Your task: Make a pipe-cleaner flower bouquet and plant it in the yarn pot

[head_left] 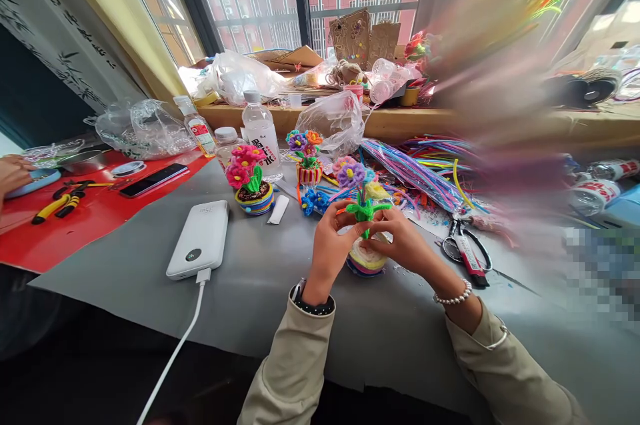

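Both beige sleeves are reaching in from the near edge of the grey table (125,278). Her left hand (330,241) and right hand (405,241) are pinching together on the green stem of a pipe-cleaner flower pot (367,258), standing mid-table. Squeezing unevenly could be bending the stem or tipping the pot toward the scissors (467,248); the power bank (200,238) is lying well apart.

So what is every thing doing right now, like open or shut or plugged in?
Left hand: fingers pinching the green leaves.
Right hand: fingers on the green leaves.
Pipe-cleaner flower pot: upright, between both hands.
Power bank: lying flat, cable plugged in.
Scissors: lying flat.
Water bottle: upright, capped.
Phone: lying flat, screen dark.
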A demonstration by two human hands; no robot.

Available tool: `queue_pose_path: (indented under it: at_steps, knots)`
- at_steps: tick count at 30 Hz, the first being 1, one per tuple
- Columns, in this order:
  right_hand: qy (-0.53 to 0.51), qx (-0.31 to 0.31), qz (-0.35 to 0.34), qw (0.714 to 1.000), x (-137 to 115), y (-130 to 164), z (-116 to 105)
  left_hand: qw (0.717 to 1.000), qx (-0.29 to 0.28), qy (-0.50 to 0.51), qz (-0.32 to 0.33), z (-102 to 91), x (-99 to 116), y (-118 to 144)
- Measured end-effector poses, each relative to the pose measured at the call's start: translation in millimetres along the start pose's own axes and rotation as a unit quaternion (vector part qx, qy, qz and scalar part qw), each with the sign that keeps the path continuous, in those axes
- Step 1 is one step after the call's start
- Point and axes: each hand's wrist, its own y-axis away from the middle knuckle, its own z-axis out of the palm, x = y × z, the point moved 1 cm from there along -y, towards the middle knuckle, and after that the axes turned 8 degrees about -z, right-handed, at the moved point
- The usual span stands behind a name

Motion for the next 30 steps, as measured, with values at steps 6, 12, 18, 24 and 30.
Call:
queue_pose_path:
  at_steps: [6,12,18,24,30]
  knots:
    - [-0.062,0.015,0.007,0.998,-0.7,1.9,-0.4,1.0,-0.015,0.005,0.013,3.9,7.2,2.9]
    - [-0.1,0.038,0.017,0.994,-0.8,1.6,-2.0,0.999,-0.005,0.039,0.014,9.7,7.9,2.8]
    - [-0.093,0.023,0.015,0.995,0.6,1.6,-1.5,0.997,-0.008,-0.071,0.008,1.8,5.1,4.1]
    - [-0.075,0.036,0.001,0.997,1.1,3.3,-1.2,0.957,-0.109,-0.266,-0.035,-9.5,-0.9,18.2]
    - [-0.1,0.045,-0.004,0.994,4.3,8.4,-4.5,0.943,-0.109,-0.315,-0.002,-5.4,2.2,26.6]
